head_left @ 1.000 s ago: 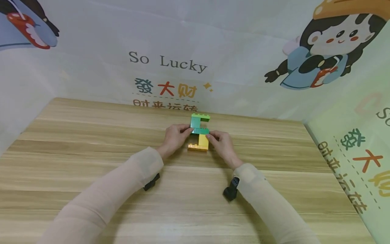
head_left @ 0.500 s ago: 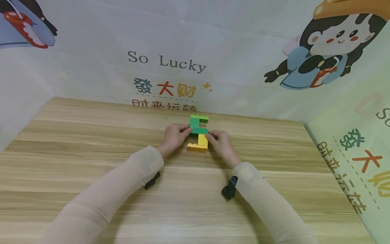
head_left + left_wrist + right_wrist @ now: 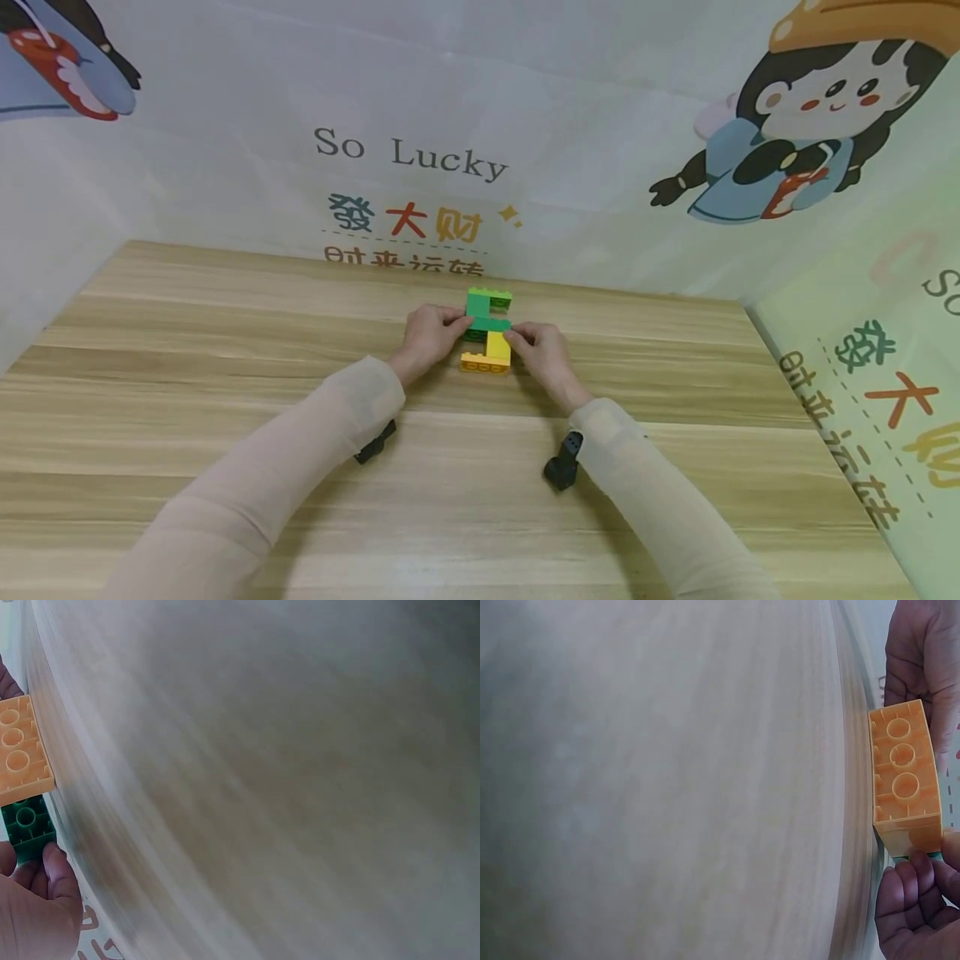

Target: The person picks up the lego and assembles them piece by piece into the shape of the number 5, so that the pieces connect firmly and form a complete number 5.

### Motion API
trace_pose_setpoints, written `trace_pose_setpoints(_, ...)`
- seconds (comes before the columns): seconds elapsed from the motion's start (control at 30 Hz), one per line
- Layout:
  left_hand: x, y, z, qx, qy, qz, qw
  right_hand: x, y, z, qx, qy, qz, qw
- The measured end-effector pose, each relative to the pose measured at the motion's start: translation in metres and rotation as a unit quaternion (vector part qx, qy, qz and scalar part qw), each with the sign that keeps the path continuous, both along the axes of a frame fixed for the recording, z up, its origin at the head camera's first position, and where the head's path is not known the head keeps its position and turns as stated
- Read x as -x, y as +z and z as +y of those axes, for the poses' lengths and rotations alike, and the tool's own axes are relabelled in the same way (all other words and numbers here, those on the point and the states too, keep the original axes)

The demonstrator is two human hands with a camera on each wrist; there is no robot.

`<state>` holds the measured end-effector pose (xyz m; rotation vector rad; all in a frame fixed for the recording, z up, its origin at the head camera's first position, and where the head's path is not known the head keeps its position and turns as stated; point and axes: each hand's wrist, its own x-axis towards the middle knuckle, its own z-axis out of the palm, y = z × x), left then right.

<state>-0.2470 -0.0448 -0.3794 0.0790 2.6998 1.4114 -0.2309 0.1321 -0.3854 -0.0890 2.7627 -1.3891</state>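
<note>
A chain of joined toy building bricks is held between both hands over the far middle of the table. In the head view it runs from a light green brick [image 3: 501, 297] through green bricks [image 3: 491, 324] and a yellow brick [image 3: 498, 344] to an orange-yellow brick [image 3: 485, 363]. The hollow underside of that last brick faces the wrist cameras. My left hand [image 3: 429, 337] pinches the left end of the green bricks. My right hand [image 3: 549, 358] pinches the right side, where green meets yellow; its exact grip is partly hidden.
A wood-grain table [image 3: 465, 500] lies beneath both arms. Printed white cloth [image 3: 585, 150] walls the back and sides, with its lower edge close behind the bricks. A black wrist camera [image 3: 562, 463] hangs under the right cuff, with another [image 3: 375, 443] under the left.
The brick chain has tilted: its light green end has come down a little in view, and more of the brick undersides shows. Both hands keep their hold and have barely shifted.
</note>
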Motion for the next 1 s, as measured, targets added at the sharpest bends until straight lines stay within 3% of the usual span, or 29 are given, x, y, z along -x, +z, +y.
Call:
trace_pose_setpoints(0.77,0.0027,-0.0009,0.0023,0.007,0.011,-0.02,0.9997,0.0013,0.002,-0.0016,-0.01,-0.005,-0.026,0.9996)
trace_pose_setpoints(1.0,0.0058,-0.0003,0.0016,0.019,0.005,-0.008,0.9998,0.0032,0.0035,-0.0016,-0.009,-0.008,-0.038,0.9992)
